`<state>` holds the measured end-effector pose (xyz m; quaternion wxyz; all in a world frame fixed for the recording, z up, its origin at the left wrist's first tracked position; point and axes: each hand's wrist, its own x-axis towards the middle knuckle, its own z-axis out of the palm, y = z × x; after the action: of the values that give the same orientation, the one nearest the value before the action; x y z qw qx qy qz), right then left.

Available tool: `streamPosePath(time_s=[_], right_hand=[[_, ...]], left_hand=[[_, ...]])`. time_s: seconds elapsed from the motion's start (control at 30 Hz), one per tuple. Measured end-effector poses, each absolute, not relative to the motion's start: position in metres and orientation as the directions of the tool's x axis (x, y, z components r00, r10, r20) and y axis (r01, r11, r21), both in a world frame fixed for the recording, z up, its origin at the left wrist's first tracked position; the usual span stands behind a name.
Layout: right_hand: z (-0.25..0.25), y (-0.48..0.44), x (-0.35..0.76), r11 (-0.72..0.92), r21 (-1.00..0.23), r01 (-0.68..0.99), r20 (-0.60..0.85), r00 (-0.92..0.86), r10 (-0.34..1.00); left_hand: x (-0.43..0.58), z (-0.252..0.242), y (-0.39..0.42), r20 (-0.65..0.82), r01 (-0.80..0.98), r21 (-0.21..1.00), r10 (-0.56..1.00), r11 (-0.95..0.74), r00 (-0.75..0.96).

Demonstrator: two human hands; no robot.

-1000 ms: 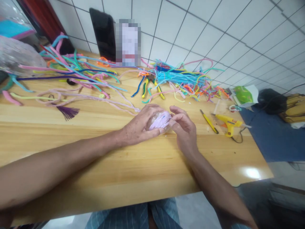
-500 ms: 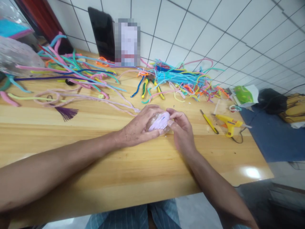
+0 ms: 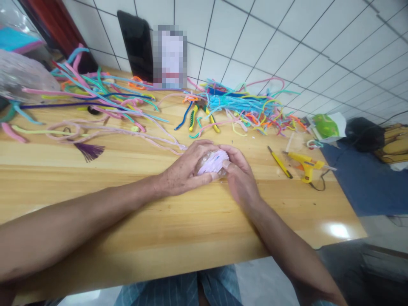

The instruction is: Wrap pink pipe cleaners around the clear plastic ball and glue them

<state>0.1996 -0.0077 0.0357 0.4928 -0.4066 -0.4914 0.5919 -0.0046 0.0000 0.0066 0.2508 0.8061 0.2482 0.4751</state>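
Both hands meet over the table around a rounded clear plastic piece covered on top with lilac pipe cleaner strips (image 3: 212, 162), a small dark blue mark showing among them. My left hand (image 3: 185, 169) wraps its left side, thumb along the near edge. My right hand (image 3: 241, 176) curls round the right side, its thumb pressing on the lilac surface. The underside is hidden by the fingers. Beyond the left hand, pale pink pipe cleaners (image 3: 149, 137) trail away to the left, near a purple tassel (image 3: 90, 151).
Loose coloured pipe cleaners (image 3: 105, 95) and a blue bundle (image 3: 237, 103) lie along the wall. Pliers (image 3: 194, 118) rest between them. A yellow utility knife (image 3: 280, 162) and glue gun (image 3: 306, 165) are at right. A black phone (image 3: 136, 46) leans on the tiles.
My right hand's fingers have moved from pinching at the right edge to wrapping round the far right side, with its thumb lying on the lilac strips. My left hand stays put.
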Motion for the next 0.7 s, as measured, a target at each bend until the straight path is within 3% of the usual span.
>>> streamPosePath(time_s=[0.27,0.5,0.7], right_hand=[[0.036,-0.009,0.196,-0.02,-0.978,-0.208,0.013,-0.157,0.988],[0.034,-0.007,0.197,-0.104,-0.975,-0.194,-0.076,-0.147,0.986],[0.035,-0.002,0.205,-0.164,-0.974,-0.159,-0.129,-0.209,0.969]], left_hand=[[-0.005,0.008,-0.001,0.632,0.191,0.637,0.648,-0.747,0.426],[-0.005,0.008,0.001,0.624,0.177,0.655,0.659,-0.734,0.42],[-0.001,0.018,0.001,0.503,0.157,0.782,0.76,-0.603,0.411]])
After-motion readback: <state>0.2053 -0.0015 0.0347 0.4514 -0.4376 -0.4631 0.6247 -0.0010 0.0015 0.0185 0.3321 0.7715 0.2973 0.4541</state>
